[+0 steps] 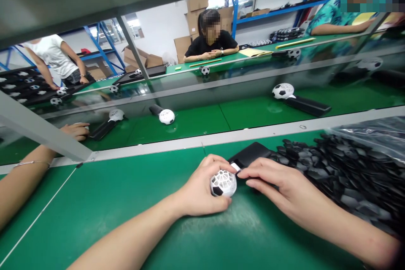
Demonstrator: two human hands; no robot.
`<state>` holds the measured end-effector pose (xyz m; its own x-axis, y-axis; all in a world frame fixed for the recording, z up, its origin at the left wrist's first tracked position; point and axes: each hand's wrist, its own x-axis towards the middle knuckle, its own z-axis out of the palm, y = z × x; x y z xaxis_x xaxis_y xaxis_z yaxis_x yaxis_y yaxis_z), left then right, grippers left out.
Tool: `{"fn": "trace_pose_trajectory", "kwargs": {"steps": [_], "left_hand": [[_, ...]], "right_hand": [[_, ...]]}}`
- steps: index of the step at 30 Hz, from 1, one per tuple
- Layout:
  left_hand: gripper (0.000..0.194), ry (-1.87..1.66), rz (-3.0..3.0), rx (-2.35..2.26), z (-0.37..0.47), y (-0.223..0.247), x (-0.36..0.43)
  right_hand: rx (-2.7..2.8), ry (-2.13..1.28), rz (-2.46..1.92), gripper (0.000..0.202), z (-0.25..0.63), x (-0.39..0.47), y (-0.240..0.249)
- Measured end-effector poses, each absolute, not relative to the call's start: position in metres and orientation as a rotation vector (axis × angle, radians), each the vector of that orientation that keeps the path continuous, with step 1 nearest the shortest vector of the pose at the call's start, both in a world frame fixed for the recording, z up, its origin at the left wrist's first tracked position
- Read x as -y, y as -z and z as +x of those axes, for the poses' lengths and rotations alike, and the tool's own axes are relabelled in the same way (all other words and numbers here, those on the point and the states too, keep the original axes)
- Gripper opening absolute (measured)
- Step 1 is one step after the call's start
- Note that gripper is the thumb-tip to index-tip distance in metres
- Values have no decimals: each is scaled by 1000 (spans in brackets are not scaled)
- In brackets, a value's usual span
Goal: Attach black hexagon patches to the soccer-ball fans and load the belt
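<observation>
The left hand (204, 187) is clamped on a round black-and-white ball (223, 183) with an open lattice face, above the smooth green table (133, 202). The right hand (278, 181) has thumb and fingertips nearly together at the ball's white neck (236, 167), beside a flat, matte black handle (251, 155). At right lies a heap of thin, curved black pieces (341, 173), near clear plastic film (379, 135).

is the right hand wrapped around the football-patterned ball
No, the left hand is around the football-patterned ball, while the right hand has its fingertips beside it, near the black handle.
</observation>
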<state>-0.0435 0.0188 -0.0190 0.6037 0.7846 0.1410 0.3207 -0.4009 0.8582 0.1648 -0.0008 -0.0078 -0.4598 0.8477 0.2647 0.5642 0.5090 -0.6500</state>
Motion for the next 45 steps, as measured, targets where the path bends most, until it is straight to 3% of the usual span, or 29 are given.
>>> {"fn": "trace_pose_trajectory", "kwargs": {"steps": [4,10,16,29,39,45], "left_hand": [[52,-684,1990,-924,-41,20,-15],[54,-697,2000,-1015,-39,21,-10],[57,-685,2009,-1057,-38,19,-9],[52,-686,1910,-1052,-35,19,-9],[43,-829,1919,-1090,-27,24,-6],[47,-956,1975,-1108,-25,33,-4]], "right_hand": [[2171,-653,-1265,13,165,3,10],[2201,-712,-1282,20,166,5,11],[2202,-557,-1187,18,166,4,10],[2048,-1056,-1276,10,152,-1,18],[1933,-1118,-1273,10,147,-4,19],[2052,-964,-1352,18,151,-9,37]]}}
